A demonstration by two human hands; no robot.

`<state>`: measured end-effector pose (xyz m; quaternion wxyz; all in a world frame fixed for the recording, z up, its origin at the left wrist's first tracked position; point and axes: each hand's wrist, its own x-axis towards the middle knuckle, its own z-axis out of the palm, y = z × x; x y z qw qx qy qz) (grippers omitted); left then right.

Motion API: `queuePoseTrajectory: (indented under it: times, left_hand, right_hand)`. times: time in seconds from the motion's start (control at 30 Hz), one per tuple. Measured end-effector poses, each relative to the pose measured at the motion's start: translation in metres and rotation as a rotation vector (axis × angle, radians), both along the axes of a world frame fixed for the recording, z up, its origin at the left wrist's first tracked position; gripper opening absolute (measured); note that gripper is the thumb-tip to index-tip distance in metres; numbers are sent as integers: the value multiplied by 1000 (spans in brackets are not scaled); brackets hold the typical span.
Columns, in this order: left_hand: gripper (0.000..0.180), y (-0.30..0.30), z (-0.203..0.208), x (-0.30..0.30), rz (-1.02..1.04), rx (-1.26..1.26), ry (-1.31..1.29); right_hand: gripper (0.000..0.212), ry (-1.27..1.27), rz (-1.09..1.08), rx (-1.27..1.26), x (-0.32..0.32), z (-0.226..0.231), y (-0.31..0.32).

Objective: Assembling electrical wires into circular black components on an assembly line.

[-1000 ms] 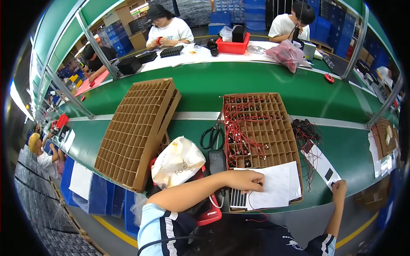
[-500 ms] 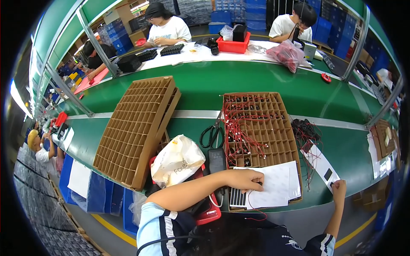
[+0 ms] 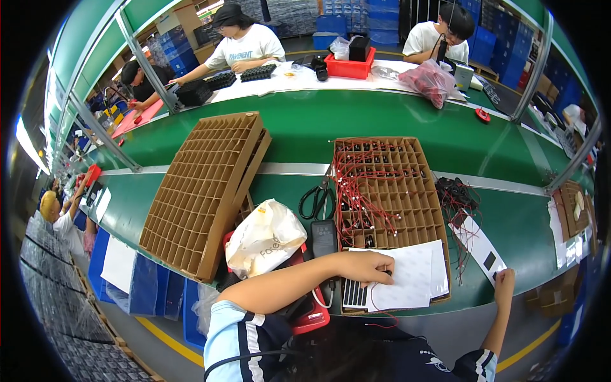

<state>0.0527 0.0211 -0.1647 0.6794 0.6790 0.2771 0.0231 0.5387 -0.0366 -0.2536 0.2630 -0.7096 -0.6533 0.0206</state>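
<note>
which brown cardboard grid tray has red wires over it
The brown cardboard grid tray right of the black scissors; red wires drape it, the stacked brown tray farther left shows none.

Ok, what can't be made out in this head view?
All in the head view:
Left hand: hides most of the small black part at its grip.
Right hand: too small to tell whether its grip holds the white card strip.
Central brown cardboard divided tray: lower cells hidden under white paper sheets.
Red plastic object: shape hidden by the crumpled cream bag and left forearm.
</note>
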Motion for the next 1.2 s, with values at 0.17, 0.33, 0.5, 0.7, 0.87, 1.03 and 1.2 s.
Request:
queuePoseTrajectory:
  times: [0.17,0.33,0.5,0.7,0.87,1.03,1.2]
  left_hand:
    - [20,-1,2,1,3,-3,5]
    - [20,-1,4,0,-2,4,12]
    - [20,1,2,0,-6,0,4]
    - [20,1,6,-1,1,25,26]
    - [21,0,2,0,25,19,-12]
    - [22,-2,8,-1,187,-68,-270]
    - [27,2,2,6,394,-216,-455]
  right_hand:
    - [6,-25,-38,-1,-1,0,-1]
    - [5,-132,-124,-2,-14,-1,-1]
    - [4,-130,-184,10,-21,2,1]
    - [4,-154,-215,44,-13,-7,9]
    - [4,-3,-211,3,0,-9,7]
    - [3,74,-156,-1,-17,16,9]
    - [8,652,177,38,-125,81,38]
